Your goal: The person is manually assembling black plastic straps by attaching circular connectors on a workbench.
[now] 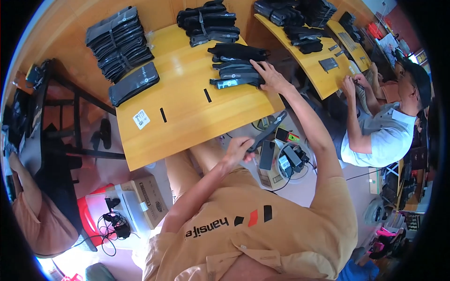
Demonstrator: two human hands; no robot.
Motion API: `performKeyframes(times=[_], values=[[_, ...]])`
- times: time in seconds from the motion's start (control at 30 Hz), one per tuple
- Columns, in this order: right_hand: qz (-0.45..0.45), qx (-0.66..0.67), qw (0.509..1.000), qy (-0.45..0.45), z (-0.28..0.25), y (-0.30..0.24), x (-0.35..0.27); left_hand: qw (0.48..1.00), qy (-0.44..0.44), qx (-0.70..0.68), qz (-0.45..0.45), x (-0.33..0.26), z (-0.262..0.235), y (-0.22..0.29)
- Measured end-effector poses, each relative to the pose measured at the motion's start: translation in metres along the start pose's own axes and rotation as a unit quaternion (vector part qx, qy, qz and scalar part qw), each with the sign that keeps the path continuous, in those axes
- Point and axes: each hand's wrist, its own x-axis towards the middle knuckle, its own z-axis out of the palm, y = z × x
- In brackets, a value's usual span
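Note:
My left hand point(240, 151) is closed around one end of a dark folded strap-like piece point(269, 132), which slants up to the right beyond the table's front edge. My right hand point(271, 76) reaches to the table's right side, its fingers stretched over the end of a pile of folded black pieces point(234, 72) with small pale markings. Lowest in that pile lies a piece with a shiny pale strip point(227, 83). Behind it rests another black bundle point(238, 51). The exact kind of these pieces is unclear.
The yellow table point(183, 126) bears a tall stack of flat black pouches point(117, 40), a smaller stack point(134, 84) and a tied black bundle point(208, 23). Below right stands a clear tub of electronics point(294, 159). A co-worker point(379, 126) sits at the right; cardboard box point(147, 199) lower left.

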Motion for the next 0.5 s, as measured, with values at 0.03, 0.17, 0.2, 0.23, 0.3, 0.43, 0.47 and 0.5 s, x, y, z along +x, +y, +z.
performKeyframes(times=[0.03, 0.17, 0.2, 0.23, 0.3, 0.43, 0.47, 0.5], values=[[-0.018, 0.009, 1.000, 0.019, 0.003, 0.001, 0.001, 0.999, 0.015, -0.026, -0.015, -0.014, -0.007, -0.006], [0.008, -0.044, 0.994, 0.100, -0.005, -0.009, -0.006, 0.989, 0.098, -0.104, 0.026, -0.072, -0.054, -0.012], [0.027, -0.069, 0.989, 0.128, -0.018, -0.022, -0.012, 0.985, 0.134, -0.106, 0.034, -0.088, -0.062, -0.007], [-0.007, -0.029, 0.984, 0.174, -0.033, -0.033, -0.020, 0.983, 0.143, -0.113, 0.032, -0.100, -0.070, -0.005], [-0.047, 0.018, 0.975, 0.215, -0.041, -0.051, -0.036, 0.979, 0.166, -0.091, 0.079, -0.116, -0.083, -0.001], [-0.124, 0.312, 0.937, 0.100, -0.029, -0.106, -0.065, 0.971, 0.205, -0.057, 0.112, -0.133, -0.087, 0.012], [-0.135, 0.344, 0.925, 0.087, -0.030, -0.127, -0.070, 0.970, 0.209, -0.059, 0.113, -0.137, -0.086, 0.014], [-0.141, 0.346, 0.924, 0.085, -0.031, -0.140, -0.070, 0.966, 0.222, -0.054, 0.119, -0.142, -0.086, 0.014]])
